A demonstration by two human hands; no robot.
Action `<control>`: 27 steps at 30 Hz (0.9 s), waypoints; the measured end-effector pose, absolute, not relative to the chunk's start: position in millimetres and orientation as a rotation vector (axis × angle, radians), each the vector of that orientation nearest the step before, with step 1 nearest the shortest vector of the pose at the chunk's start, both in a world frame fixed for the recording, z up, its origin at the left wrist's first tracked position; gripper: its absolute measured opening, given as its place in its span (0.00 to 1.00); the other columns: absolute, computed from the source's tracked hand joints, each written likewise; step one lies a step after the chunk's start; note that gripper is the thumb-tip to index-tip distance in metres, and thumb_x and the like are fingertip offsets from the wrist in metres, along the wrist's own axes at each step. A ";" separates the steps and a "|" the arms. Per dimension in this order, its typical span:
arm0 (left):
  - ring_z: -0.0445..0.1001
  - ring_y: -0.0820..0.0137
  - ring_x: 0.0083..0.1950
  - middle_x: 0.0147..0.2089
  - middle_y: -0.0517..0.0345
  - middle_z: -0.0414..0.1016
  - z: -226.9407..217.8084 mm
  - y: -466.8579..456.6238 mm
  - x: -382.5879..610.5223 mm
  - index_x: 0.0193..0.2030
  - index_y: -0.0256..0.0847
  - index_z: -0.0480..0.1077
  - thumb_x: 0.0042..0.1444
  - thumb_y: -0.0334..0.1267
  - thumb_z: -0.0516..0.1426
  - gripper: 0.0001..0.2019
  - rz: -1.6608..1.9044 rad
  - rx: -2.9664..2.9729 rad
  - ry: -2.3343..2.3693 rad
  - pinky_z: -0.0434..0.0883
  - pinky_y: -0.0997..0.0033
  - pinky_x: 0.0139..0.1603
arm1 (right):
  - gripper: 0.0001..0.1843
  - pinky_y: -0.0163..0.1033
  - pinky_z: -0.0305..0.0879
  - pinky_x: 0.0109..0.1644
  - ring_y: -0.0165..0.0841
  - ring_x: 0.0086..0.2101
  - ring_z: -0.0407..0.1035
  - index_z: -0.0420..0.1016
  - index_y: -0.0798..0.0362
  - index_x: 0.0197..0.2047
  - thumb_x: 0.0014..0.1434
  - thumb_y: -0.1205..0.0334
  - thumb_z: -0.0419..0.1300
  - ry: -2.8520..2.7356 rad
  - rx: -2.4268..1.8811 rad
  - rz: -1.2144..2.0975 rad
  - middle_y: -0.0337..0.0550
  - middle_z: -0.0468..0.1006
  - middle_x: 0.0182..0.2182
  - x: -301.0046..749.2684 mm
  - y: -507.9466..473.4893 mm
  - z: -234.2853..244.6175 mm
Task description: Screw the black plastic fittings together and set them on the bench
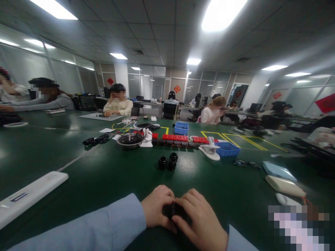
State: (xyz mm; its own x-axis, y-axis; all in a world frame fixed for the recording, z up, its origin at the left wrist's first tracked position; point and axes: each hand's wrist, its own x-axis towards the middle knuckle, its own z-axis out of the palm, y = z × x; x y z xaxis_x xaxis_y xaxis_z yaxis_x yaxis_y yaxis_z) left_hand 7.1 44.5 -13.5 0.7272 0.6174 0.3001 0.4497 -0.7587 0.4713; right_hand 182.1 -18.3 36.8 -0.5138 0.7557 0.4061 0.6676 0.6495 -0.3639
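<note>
Close to the table's near edge, my left hand (159,205) and my right hand (200,219) meet around a small black round part (173,209). Fingers of both hands curl against it and cover most of it, so its exact kind does not show. Straight ahead on the green table stand several similar black ribbed cylinders (172,164), grouped together and apart from my hands. Both my sleeves are light blue.
Beyond the cylinders lie red power strips (175,137), a blue bin (227,149), another blue bin (181,128), a white clip stand (210,150) and a cable coil (131,139). A long white bar (31,195) lies left; eyeglasses (247,164) and cases (285,184) right. People sit around.
</note>
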 end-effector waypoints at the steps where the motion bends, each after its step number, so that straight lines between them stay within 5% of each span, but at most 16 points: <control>1: 0.64 0.67 0.39 0.36 0.61 0.67 -14.7 45.0 7.0 0.31 0.40 0.71 0.33 0.55 0.66 0.23 0.638 2.568 0.820 0.60 0.68 0.41 | 0.10 0.44 0.60 0.38 0.38 0.35 0.61 0.72 0.55 0.40 0.52 0.67 0.60 -2.334 -1.111 0.221 0.45 0.71 0.33 182.5 -18.2 37.0; 27: 0.64 0.66 0.40 0.37 0.60 0.68 -10.9 42.9 7.6 0.34 0.42 0.72 0.33 0.55 0.66 0.23 0.555 2.550 0.871 0.62 0.67 0.42 | 0.11 0.46 0.60 0.41 0.38 0.37 0.60 0.69 0.56 0.42 0.53 0.66 0.55 -2.416 -1.089 0.267 0.47 0.70 0.36 184.3 -20.5 38.7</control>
